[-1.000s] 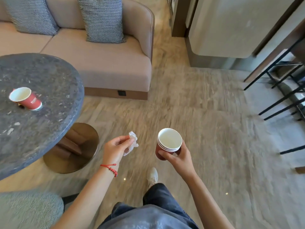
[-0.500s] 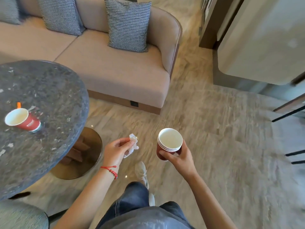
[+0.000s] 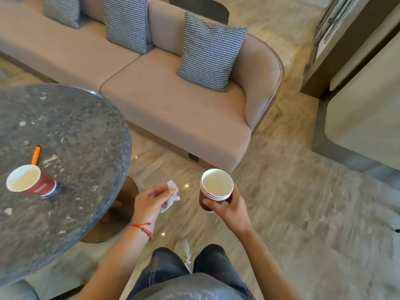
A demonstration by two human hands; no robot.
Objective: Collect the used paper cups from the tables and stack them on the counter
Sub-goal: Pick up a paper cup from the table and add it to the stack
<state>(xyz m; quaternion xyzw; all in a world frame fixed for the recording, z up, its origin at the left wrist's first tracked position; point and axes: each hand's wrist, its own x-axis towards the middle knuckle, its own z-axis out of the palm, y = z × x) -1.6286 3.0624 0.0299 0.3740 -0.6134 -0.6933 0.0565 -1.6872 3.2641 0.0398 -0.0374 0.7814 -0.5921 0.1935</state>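
My right hand (image 3: 230,210) grips a stack of nested red paper cups (image 3: 214,189) with white insides, held upright above the floor. My left hand (image 3: 151,202) pinches a crumpled white tissue (image 3: 172,192) just left of the stack. One more red paper cup (image 3: 30,180) stands on the round dark stone table (image 3: 75,131) at the left, well left of my left hand. An orange pen (image 3: 36,155) lies just behind that cup.
A beige sofa (image 3: 173,105) with houndstooth cushions (image 3: 211,51) runs across the back. A pale counter or cabinet (image 3: 368,105) stands at the right. Marble floor (image 3: 303,213) spreads between them. The table's brass base (image 3: 121,213) sits close to my feet.
The view has swung leftward and tilted: the table, its cup and the sofa have shifted right and look closer, and the black stool legs have left the frame. Both hands keep their hold.
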